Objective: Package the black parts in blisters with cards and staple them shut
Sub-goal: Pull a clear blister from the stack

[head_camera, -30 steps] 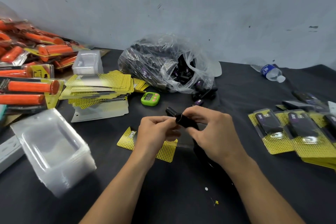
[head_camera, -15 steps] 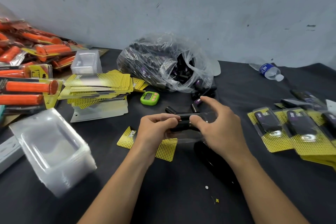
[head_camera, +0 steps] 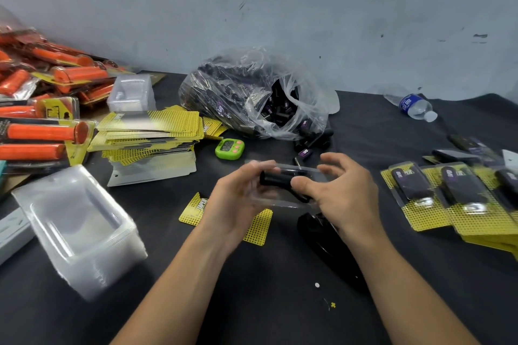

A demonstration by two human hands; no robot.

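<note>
My left hand [head_camera: 236,199] and my right hand [head_camera: 340,193] hold a clear blister [head_camera: 283,197] between them above the table. A black cylindrical part [head_camera: 276,178] lies inside the blister; my right thumb presses on it while my right fingers spread above. A yellow dotted card [head_camera: 256,225] lies on the table under my hands. A black stapler [head_camera: 328,244] lies below my right wrist. A clear bag of black parts [head_camera: 252,98] sits behind.
Stacked yellow cards [head_camera: 148,131] and a stack of clear blisters [head_camera: 75,230] lie at left, with orange-grip packages [head_camera: 42,131] beyond. A green timer [head_camera: 229,148], loose black parts [head_camera: 308,145], finished packs [head_camera: 448,193] at right and a water bottle [head_camera: 416,106].
The black part went from upright between my fingers to lying flat inside the clear blister. My right fingers have spread open above it and both hands have shifted slightly apart.
</note>
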